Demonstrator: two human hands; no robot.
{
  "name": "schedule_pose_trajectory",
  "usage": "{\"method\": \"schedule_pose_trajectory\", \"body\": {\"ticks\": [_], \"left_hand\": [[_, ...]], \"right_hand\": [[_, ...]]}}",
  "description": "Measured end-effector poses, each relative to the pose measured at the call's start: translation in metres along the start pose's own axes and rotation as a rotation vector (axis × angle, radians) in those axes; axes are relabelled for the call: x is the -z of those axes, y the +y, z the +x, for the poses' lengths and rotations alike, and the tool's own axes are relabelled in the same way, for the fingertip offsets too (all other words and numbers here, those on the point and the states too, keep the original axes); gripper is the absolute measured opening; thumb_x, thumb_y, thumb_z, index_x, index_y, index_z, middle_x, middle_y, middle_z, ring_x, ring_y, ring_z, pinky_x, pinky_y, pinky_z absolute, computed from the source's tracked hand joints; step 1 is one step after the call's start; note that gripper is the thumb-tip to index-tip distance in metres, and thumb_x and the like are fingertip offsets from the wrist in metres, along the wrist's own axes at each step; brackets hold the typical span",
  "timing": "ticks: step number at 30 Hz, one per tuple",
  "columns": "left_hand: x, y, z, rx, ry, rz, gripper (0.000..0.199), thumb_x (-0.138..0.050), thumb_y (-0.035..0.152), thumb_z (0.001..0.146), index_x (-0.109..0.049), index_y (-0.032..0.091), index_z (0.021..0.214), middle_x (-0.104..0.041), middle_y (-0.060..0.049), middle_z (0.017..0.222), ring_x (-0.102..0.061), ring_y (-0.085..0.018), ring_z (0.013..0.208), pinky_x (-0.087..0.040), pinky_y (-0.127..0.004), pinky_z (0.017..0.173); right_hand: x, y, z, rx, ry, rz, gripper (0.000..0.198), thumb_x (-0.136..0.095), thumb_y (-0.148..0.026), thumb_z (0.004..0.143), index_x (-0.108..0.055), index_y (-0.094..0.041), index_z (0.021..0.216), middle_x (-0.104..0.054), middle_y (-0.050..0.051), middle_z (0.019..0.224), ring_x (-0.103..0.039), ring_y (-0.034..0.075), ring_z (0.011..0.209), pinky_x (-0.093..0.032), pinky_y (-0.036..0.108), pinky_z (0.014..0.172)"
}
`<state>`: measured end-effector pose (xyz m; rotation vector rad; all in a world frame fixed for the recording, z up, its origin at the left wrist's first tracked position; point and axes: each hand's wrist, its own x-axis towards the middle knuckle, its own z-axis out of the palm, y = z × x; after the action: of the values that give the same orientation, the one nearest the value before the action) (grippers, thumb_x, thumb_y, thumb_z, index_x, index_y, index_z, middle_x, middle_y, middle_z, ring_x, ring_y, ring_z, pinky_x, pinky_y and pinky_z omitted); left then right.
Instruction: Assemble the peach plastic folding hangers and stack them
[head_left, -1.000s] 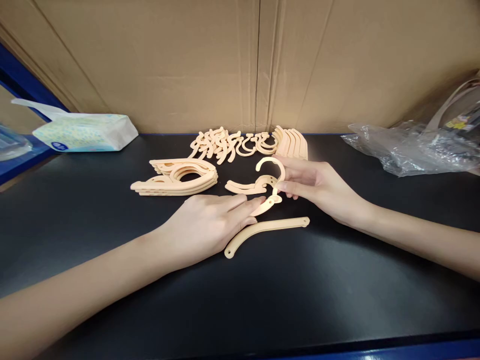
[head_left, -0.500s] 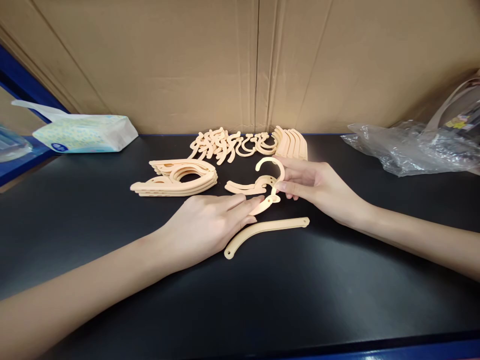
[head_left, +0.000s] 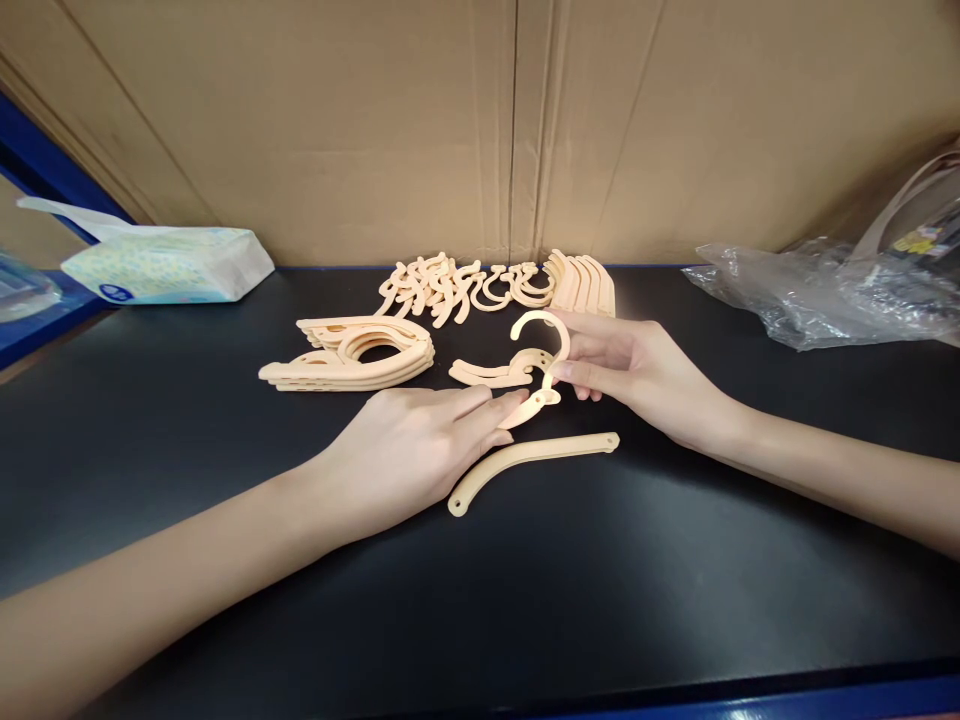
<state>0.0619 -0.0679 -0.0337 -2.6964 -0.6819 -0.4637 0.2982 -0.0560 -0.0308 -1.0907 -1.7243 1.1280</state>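
Observation:
Between my thumb and fingers, my right hand (head_left: 622,365) pinches a cream plastic hanger hook (head_left: 561,345), its curve upright and opening to the left. At the hook's foot, a short hanger arm piece (head_left: 529,408) meets it. The fingers of my left hand (head_left: 420,450) are closed on that piece, covering its left end. Just in front lies a long curved hanger arm (head_left: 532,457) with a hole at each end. Behind my hands, another hanger part with a curved arm (head_left: 487,373) rests on the black table.
Folded hangers (head_left: 352,355) are stacked to the left. Along the back lie loose short arms (head_left: 427,285), several hooks (head_left: 529,290) and a row of long arms (head_left: 583,285). A tissue pack (head_left: 172,265) sits back left; clear plastic bags (head_left: 817,295) lie back right. Cardboard (head_left: 337,130) stands behind.

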Motion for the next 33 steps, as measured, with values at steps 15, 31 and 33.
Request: {"method": "schedule_pose_trajectory", "body": {"ticks": [15,31,33], "left_hand": [[0.0004,-0.0003,-0.0021,0.0,-0.003,0.063,0.034,-0.047,0.025,0.098,-0.055,0.017,0.13,-0.069,-0.002,0.085,-0.065,-0.017,0.065,-0.039,-0.027,0.052],[0.0016,-0.0007,-0.0001,0.038,0.009,0.027,0.032,-0.041,0.026,0.1,-0.059,0.015,0.124,-0.073,-0.005,0.099,-0.069,-0.019,0.078,-0.044,-0.027,0.056],[0.0004,-0.0013,-0.0009,0.089,0.016,-0.009,0.032,-0.041,0.026,0.099,-0.058,0.016,0.125,-0.073,-0.005,0.106,-0.069,-0.019,0.08,-0.044,-0.027,0.058]], "right_hand": [[0.0,-0.0021,-0.0007,-0.033,-0.007,0.034,0.064,-0.072,-0.035,0.078,-0.053,-0.014,0.135,-0.068,0.001,0.078,-0.051,0.009,0.059,-0.051,0.027,0.06],[-0.0044,-0.0045,-0.0029,0.007,-0.016,0.028,0.061,-0.07,-0.03,0.08,-0.046,-0.014,0.134,-0.068,0.0,0.078,-0.059,0.012,0.066,-0.053,0.028,0.064],[-0.005,-0.0037,-0.0034,0.038,-0.014,0.037,0.057,-0.068,-0.028,0.082,-0.046,-0.017,0.133,-0.069,0.001,0.084,-0.062,0.014,0.073,-0.053,0.027,0.064]]}}
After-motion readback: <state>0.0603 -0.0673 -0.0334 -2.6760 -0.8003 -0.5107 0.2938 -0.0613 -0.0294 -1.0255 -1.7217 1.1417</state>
